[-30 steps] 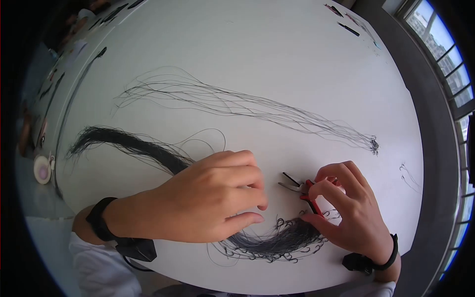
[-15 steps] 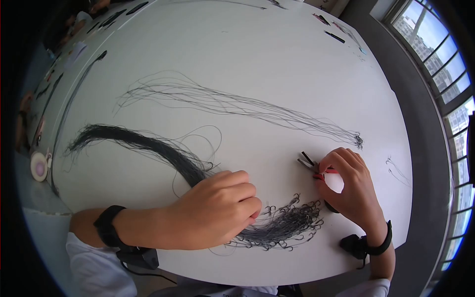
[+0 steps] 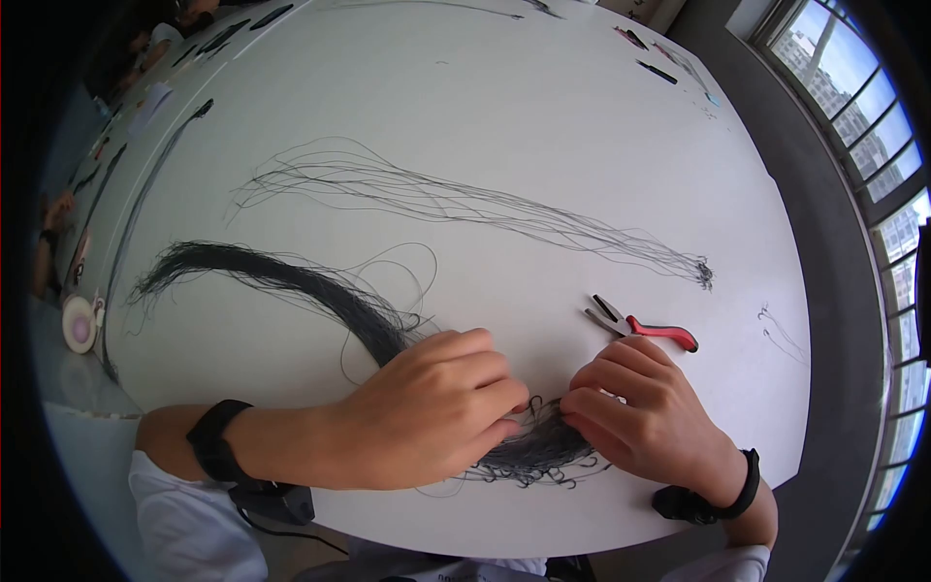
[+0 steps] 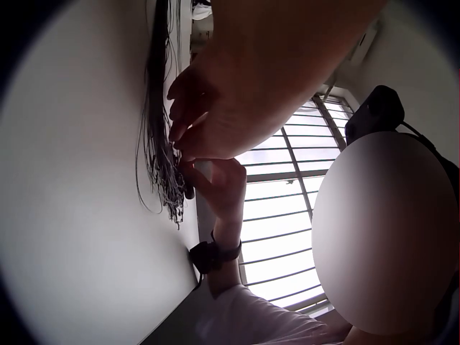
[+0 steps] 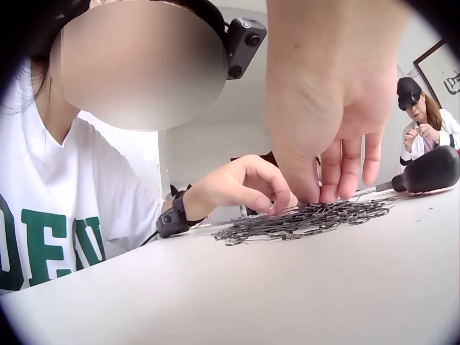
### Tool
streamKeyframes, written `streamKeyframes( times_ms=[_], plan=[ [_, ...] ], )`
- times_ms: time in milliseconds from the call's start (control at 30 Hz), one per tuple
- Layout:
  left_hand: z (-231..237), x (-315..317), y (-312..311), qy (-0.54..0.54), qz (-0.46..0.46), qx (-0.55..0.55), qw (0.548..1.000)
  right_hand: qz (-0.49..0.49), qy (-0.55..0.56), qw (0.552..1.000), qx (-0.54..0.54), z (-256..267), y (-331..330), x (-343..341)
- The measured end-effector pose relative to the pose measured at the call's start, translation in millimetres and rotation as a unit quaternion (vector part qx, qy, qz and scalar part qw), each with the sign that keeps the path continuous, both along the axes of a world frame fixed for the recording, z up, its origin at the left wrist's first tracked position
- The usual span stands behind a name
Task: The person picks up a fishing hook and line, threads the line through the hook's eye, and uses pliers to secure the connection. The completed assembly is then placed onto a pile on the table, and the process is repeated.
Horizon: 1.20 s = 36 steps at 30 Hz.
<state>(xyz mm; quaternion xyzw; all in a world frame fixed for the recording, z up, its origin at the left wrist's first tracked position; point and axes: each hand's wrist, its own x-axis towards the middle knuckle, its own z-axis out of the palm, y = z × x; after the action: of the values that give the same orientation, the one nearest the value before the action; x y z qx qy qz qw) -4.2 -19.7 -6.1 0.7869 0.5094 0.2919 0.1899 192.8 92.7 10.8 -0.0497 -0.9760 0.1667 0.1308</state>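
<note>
A thick bundle of dark fishing lines (image 3: 291, 276) curves across the white table, with a dense cluster of fishing hooks (image 3: 543, 451) at its near end. My left hand (image 3: 427, 412) bends over the bundle, thumb and index finger pinching at the hooked lines. From the other side my right hand (image 3: 650, 412) pinches into the hooks (image 5: 323, 219) with thumb and index finger, its other fingers hanging fairly straight. What lies right between the fingertips is mostly hidden. Just beyond the right hand lie red-handled pliers (image 3: 669, 332), their jaws apart.
Farther back a thinner spread of lines (image 3: 436, 189) ends in a small hook cluster (image 3: 705, 274). A few loose hooks (image 3: 766, 315) lie near the right edge. At far left is a white round object (image 3: 80, 323); a black pen-like tool (image 3: 658, 72) lies at the back right.
My right hand has let go of the pliers, leaving them on the table, and moved left to the hooks. My left hand's spread fingers have closed in on the lines.
</note>
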Motion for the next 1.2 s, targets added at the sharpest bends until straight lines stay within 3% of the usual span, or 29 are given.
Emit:
streamKeyframes(
  times_ms=[400, 467, 600, 800, 1100, 1167, 1200],
  plan=[
    [-5, 11, 3, -0.011, 0.006, 0.000, 1.000, -0.007, 0.025, 0.998, -0.050, 6, -2, -1],
    [-4, 8, 2, -0.052, 0.049, -0.002, 0.997, -0.040, 0.015, 0.998, -0.053, 7, -3, -2],
    [2, 6, -1, -0.020, 0.070, -0.036, 0.997, -0.048, 0.039, 0.997, -0.039, 3, -1, -6],
    [-2, 7, 2, 0.036, 0.076, 0.024, 0.996, -0.025, 0.060, 0.997, -0.049, -3, -6, -12],
    [14, 1, 5, -0.174, 0.082, -0.082, 0.978, -0.024, 0.106, 0.993, -0.035, -5, -6, -17],
    [22, 2, 4, -0.328, 0.114, -0.261, 0.901, -0.024, 0.127, 0.991, -0.029, -4, -6, -16],
    [26, 2, 4, -0.328, 0.114, -0.261, 0.901, -0.024, 0.127, 0.991, -0.028, -3, -7, -15]
  ],
)
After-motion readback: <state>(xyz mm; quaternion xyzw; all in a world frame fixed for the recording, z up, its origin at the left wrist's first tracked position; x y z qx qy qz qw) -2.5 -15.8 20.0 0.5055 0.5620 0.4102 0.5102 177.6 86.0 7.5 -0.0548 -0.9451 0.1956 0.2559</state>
